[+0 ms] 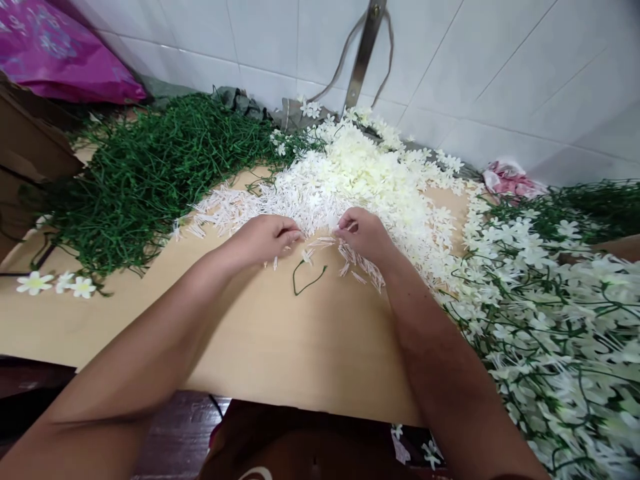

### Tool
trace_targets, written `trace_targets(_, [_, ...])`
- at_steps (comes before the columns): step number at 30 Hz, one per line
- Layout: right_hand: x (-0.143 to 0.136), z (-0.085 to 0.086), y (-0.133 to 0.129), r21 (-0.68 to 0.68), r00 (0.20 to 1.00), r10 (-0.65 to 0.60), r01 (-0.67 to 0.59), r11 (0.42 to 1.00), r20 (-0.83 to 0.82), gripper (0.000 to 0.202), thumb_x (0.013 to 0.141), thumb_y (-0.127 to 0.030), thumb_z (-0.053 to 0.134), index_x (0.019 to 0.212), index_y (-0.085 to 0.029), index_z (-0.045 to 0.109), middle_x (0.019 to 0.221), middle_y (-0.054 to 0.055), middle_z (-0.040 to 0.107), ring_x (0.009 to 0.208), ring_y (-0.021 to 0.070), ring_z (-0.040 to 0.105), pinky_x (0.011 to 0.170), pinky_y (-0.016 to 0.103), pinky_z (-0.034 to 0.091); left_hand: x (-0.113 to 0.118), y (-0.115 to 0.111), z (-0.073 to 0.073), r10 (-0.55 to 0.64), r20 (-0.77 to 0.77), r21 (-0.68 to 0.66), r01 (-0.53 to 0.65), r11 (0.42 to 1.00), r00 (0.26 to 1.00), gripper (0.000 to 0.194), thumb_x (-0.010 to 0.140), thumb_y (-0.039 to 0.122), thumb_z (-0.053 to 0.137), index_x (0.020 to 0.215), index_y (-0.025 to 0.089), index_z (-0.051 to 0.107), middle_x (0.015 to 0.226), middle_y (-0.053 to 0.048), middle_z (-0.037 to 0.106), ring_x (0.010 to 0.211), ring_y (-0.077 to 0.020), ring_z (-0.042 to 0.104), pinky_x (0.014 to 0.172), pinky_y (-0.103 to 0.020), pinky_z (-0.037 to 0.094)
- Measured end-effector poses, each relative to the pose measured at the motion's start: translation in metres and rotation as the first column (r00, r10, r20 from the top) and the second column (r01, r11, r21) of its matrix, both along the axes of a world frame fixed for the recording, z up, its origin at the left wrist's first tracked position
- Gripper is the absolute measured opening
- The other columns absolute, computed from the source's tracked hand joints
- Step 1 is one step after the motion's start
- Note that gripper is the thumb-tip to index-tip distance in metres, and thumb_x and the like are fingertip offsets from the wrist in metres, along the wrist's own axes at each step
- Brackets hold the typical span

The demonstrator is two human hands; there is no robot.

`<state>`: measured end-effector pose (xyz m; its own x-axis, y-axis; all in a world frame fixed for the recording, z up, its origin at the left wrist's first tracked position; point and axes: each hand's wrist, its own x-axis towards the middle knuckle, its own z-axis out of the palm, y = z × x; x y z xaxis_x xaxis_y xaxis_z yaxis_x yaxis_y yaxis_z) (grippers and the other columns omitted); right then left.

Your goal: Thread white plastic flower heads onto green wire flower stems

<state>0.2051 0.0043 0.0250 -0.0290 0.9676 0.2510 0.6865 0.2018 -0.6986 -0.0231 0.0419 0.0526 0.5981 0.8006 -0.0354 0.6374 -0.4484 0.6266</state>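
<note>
My left hand (273, 239) is closed, thumb and fingertips pinched together at the front edge of a pile of thin white stick-like pieces (230, 210). Facing it across a small gap, my right hand (366, 235) is also pinched, with a bit of white at its fingertips. What either hand holds is too small to make out. Just below and between them, a bent green stem (309, 285) with a small white tip lies on the brown board (280, 347). Loose white pieces (361, 260) are scattered by my right hand. Behind is a heap of cream artificial flower petals (370, 167).
A large tangle of green stems (165, 160) lies at the left, with several white flowers (83, 287) in front. Stemmed white flowers (565, 320) are heaped at the right. A purple bag (75, 60) and a cardboard box (30, 140) stand at the back left. A tiled wall (475, 80) runs behind.
</note>
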Motion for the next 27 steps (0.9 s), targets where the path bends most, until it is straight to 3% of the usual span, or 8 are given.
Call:
trace_targets(3, [0.017, 0.008, -0.002, -0.034, 0.994, -0.029, 0.025, 0.999, -0.11, 0.018, 0.067, -0.02, 0.069, 0.062, -0.02, 0.051, 0.069, 0.0, 0.056, 0.067, 0.0134, 0.051, 0.063, 0.029, 0.042, 0.008, 0.017, 0.002, 0.095, 0.013, 0.069, -0.096, 0.993, 0.995, 0.021, 0.083, 0.032, 0.054, 0.08, 0.018, 0.069, 0.074, -0.003, 0.066, 0.068, -0.0154, 0.054, 0.063, -0.026, 0.034])
trace_targets(7, [0.032, 0.015, -0.003, -0.065, 0.986, -0.051, 0.041, 0.997, -0.158, 0.017, 0.066, -0.023, 0.07, 0.064, -0.02, 0.053, 0.064, -0.001, 0.057, 0.062, 0.0127, 0.051, 0.061, 0.029, 0.041, 0.041, 0.044, 0.008, 0.222, 0.015, 0.252, -0.218, 0.943, 0.975, 0.021, 0.082, 0.028, 0.057, 0.095, 0.018, 0.07, 0.094, -0.008, 0.068, 0.078, -0.0191, 0.057, 0.068, -0.03, 0.037])
trace_targets(11, [0.036, 0.019, -0.005, -0.063, 0.986, -0.053, 0.043, 0.997, -0.16, 0.011, 0.068, -0.021, 0.066, 0.066, -0.019, 0.055, 0.061, -0.002, 0.056, 0.059, 0.011, 0.048, 0.059, 0.028, 0.04, 0.083, 0.062, 0.008, 0.238, -0.088, 0.382, -0.188, 0.905, 0.967, 0.029, 0.083, 0.029, 0.057, 0.109, 0.021, 0.068, 0.113, -0.011, 0.064, 0.1, -0.0246, 0.058, 0.079, -0.033, 0.04])
trace_targets(15, [0.037, 0.022, -0.006, -0.015, 0.991, -0.073, 0.071, 0.997, -0.109, 0.007, 0.071, -0.019, 0.061, 0.067, -0.019, 0.056, 0.061, -0.002, 0.055, 0.057, 0.0105, 0.046, 0.059, 0.028, 0.038, 0.106, 0.072, 0.001, 0.24, -0.221, 0.451, -0.119, 0.885, 0.945, 0.022, 0.083, 0.023, 0.051, 0.093, 0.018, 0.07, 0.108, -0.012, 0.065, 0.104, -0.0275, 0.058, 0.087, -0.038, 0.038])
trace_targets(18, [0.042, 0.024, -0.005, 0.016, 0.991, -0.102, 0.104, 0.994, -0.083, 0.007, 0.075, -0.019, 0.058, 0.068, -0.018, 0.058, 0.061, -0.001, 0.056, 0.056, 0.0114, 0.046, 0.058, 0.029, 0.037, 0.102, 0.077, -0.001, 0.259, -0.144, 0.429, -0.175, 0.886, 0.955, 0.016, 0.081, 0.024, 0.053, 0.085, 0.017, 0.068, 0.1, -0.011, 0.067, 0.095, -0.0268, 0.06, 0.082, -0.038, 0.038])
trace_targets(22, [0.042, 0.027, -0.005, 0.068, 0.988, -0.137, 0.142, 0.988, -0.071, 0.009, 0.076, -0.017, 0.057, 0.067, -0.018, 0.059, 0.061, 0.0, 0.055, 0.057, 0.012, 0.045, 0.059, 0.03, 0.035, 0.083, 0.073, 0.004, 0.325, 0.096, 0.279, -0.339, 0.899, 0.941, 0.011, 0.077, 0.028, 0.06, 0.081, 0.018, 0.063, 0.085, -0.008, 0.067, 0.075, -0.0197, 0.056, 0.068, -0.032, 0.037])
trace_targets(27, [0.014, 0.033, -0.009, -0.009, 0.991, -0.118, 0.118, 0.993, -0.066, 0.017, 0.078, -0.02, 0.058, 0.063, -0.019, 0.053, 0.057, -0.002, 0.05, 0.054, 0.0108, 0.04, 0.057, 0.029, 0.032, 0.066, 0.043, 0.001, 0.286, 0.27, 0.126, -0.328, 0.936, 0.92, 0.012, 0.072, 0.026, 0.062, 0.075, 0.018, 0.054, 0.072, -0.001, 0.06, 0.064, -0.0129, 0.049, 0.061, -0.027, 0.036])
